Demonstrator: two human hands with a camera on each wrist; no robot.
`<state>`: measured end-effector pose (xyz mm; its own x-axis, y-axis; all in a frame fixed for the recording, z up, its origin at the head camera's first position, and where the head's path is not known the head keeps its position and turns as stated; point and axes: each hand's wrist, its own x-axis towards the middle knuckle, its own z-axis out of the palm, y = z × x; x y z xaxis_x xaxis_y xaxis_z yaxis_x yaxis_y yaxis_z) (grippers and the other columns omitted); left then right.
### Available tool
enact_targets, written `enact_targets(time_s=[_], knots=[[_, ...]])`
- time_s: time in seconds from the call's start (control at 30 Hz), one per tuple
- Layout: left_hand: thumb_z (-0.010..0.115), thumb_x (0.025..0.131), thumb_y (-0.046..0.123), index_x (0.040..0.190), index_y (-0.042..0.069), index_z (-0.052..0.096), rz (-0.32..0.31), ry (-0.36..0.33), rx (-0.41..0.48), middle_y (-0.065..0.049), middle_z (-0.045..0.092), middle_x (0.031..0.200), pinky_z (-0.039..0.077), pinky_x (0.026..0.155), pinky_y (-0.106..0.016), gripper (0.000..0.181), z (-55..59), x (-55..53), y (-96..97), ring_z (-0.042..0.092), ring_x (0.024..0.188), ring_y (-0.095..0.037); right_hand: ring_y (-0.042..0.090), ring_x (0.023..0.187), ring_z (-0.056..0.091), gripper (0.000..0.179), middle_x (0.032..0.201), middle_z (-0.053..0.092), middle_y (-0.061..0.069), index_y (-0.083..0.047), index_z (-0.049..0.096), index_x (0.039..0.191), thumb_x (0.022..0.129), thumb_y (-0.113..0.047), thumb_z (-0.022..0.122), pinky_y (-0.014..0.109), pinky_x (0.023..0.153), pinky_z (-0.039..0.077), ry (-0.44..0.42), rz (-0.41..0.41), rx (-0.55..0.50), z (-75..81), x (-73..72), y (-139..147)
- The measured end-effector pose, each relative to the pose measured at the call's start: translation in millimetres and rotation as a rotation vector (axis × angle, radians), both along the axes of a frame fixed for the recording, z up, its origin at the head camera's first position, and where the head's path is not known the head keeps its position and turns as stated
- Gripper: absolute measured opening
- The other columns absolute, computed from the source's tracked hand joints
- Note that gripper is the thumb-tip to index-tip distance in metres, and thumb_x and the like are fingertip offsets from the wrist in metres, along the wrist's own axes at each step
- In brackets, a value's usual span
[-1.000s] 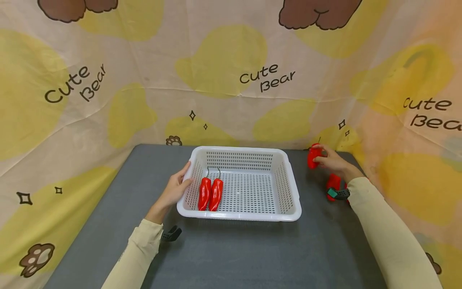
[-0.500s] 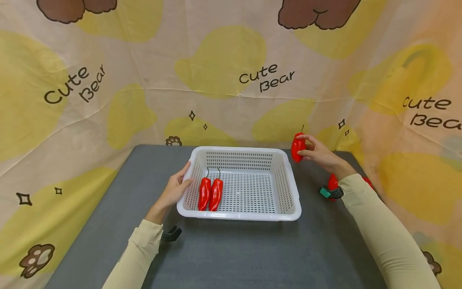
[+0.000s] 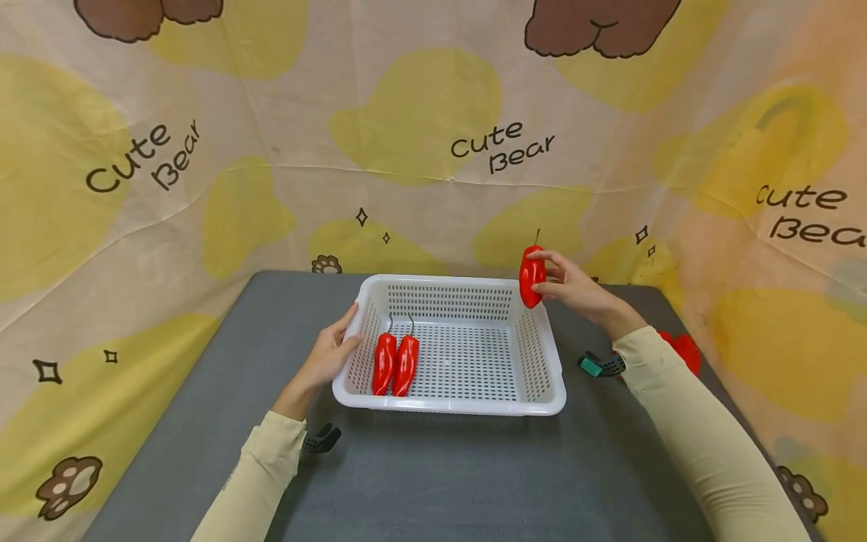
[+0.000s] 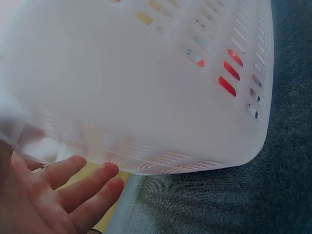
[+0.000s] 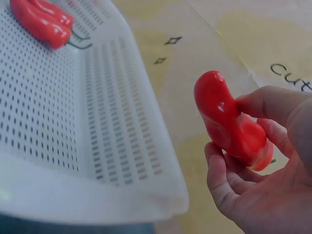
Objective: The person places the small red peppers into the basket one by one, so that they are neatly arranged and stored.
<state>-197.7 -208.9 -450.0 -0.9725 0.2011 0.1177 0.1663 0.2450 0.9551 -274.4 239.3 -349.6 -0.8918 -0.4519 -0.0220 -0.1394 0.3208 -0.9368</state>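
Observation:
A white plastic basket (image 3: 447, 405) with slotted walls sits on the grey table. My left hand (image 3: 328, 355) grips its left rim, thumb on the inner side; in the left wrist view the fingers (image 4: 87, 187) lie by the outer wall. Two glossy red chili peppers (image 3: 384, 364) lie side by side at the basket's left end, stems pointing away. My right hand (image 3: 576, 290) pinches another red chili pepper (image 5: 229, 122) between thumb and fingers. In the head view that pepper hangs upright, stem up, overlapping the basket's back right corner.
More red peppers (image 3: 685, 352) lie on the table at the right, partly hidden behind the right sleeve (image 3: 684, 414). A printed cloth (image 3: 420, 113) hangs behind the table's back edge and along its right side.
My right hand has carried its pepper left and slightly up, from the table's right side to the basket's back right corner. The left hand and basket have stayed put.

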Motion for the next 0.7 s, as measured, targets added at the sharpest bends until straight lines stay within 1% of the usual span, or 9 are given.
enact_targets(time_s=[0.3, 0.57, 0.7], knots=[[0.046, 0.102, 0.000, 0.161, 0.002, 0.018, -0.006, 0.004, 0.004, -0.031, 0.029, 0.161, 0.058, 0.091, -0.057, 0.065, 0.6, -0.3, 0.6, 0.055, 0.124, -0.054, 0.040, 0.130, 0.047, 0.058, 0.153, 0.038, 0.027, -0.008, 0.031, 0.152, 0.100, -0.005, 0.056, 0.019, 0.091, 0.056, 0.004, 0.034, -0.018, -0.6, -2.2, -22.5], [0.047, 0.102, 0.003, 0.161, 0.004, 0.018, -0.005, -0.002, -0.008, -0.031, 0.031, 0.160, 0.059, 0.089, -0.056, 0.066, 1.8, 0.2, 0.5, 0.058, 0.121, -0.053, 0.041, 0.130, 0.049, 0.057, 0.152, 0.039, 0.026, -0.008, 0.032, 0.152, 0.100, -0.006, 0.057, 0.025, 0.094, 0.057, 0.024, 0.070, -0.021, -1.0, -3.7, -41.2], [0.047, 0.102, 0.002, 0.161, 0.003, 0.018, -0.005, 0.005, -0.011, -0.031, 0.030, 0.160, 0.059, 0.089, -0.056, 0.066, 1.6, 0.3, 0.2, 0.057, 0.122, -0.053, 0.042, 0.131, 0.049, 0.057, 0.153, 0.040, 0.025, -0.009, 0.033, 0.152, 0.100, -0.004, 0.056, 0.025, 0.094, 0.057, 0.015, 0.087, -0.035, 0.8, -3.4, -50.9]])
